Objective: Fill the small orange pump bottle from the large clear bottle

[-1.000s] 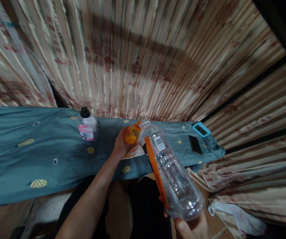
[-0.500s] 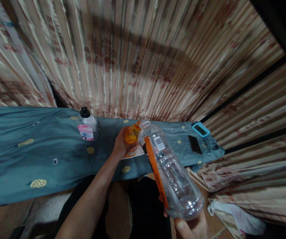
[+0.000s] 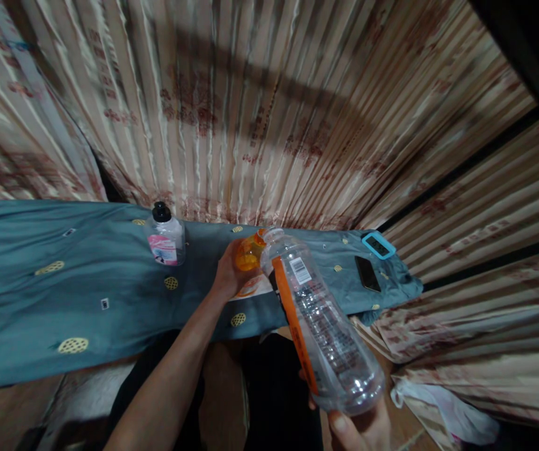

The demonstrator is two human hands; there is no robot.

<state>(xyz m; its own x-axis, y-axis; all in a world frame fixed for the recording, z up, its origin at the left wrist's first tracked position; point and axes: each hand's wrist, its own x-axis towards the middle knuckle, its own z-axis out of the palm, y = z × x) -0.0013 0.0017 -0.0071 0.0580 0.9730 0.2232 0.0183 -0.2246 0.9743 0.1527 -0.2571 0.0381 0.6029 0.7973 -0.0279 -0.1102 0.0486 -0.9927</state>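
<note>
My left hand point(image 3: 228, 270) is wrapped round a small orange see-through bottle point(image 3: 249, 252) over the table. In my right hand point(image 3: 360, 429) is a large clear plastic bottle point(image 3: 328, 326) with an orange and black label and a barcode, gripped near its base. The clear bottle lies tilted, base toward me. Its uncapped mouth is right beside the orange bottle's neck; I cannot tell whether they touch. Partly under the orange bottle shows a white paper point(image 3: 257, 287) with an orange picture. Little or no liquid can be made out in the clear bottle.
A clear bottle with a black cap and pink label point(image 3: 166, 241) stands on the blue-green cloth point(image 3: 133, 313) to the left. At the right lie a dark phone point(image 3: 367, 274) and a blue-framed digital device point(image 3: 379, 245). A pleated curtain point(image 3: 260, 113) hangs right behind the table.
Hardly anything differs. Both hands and both held bottles keep their positions; the view has shifted very slightly.
</note>
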